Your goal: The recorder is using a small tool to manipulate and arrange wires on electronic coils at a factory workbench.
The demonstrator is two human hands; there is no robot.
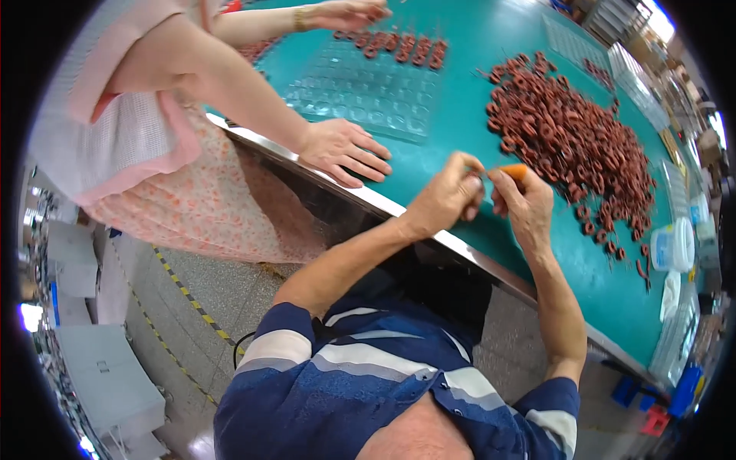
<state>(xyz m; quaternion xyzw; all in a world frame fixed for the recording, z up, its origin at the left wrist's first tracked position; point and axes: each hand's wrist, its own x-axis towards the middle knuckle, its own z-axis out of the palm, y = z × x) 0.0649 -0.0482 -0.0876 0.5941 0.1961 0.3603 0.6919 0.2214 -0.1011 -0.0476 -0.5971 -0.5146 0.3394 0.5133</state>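
My left hand (447, 196) and my right hand (525, 205) meet just above the near edge of the green table (452, 100). Both have thumb and fingers pinched together, their tips almost touching. Whatever lies between the fingertips is too small or hidden to make out. An orange cover (515, 170), like a finger cot, sits at my right index finger. Beyond my right hand spreads a big heap of reddish-brown ring-shaped coils (563, 123) with thin wire ends. Left of my hands lies a clear plastic tray (368, 100) with round pockets, its far rows holding several such coils (402, 47).
A co-worker stands at my left, one hand (345, 151) flat on the table edge, the other (349, 14) over the tray's far side. A white tub (673, 245) and more clear trays (676, 337) line the right side. Blue bins (688, 389) stand at lower right.
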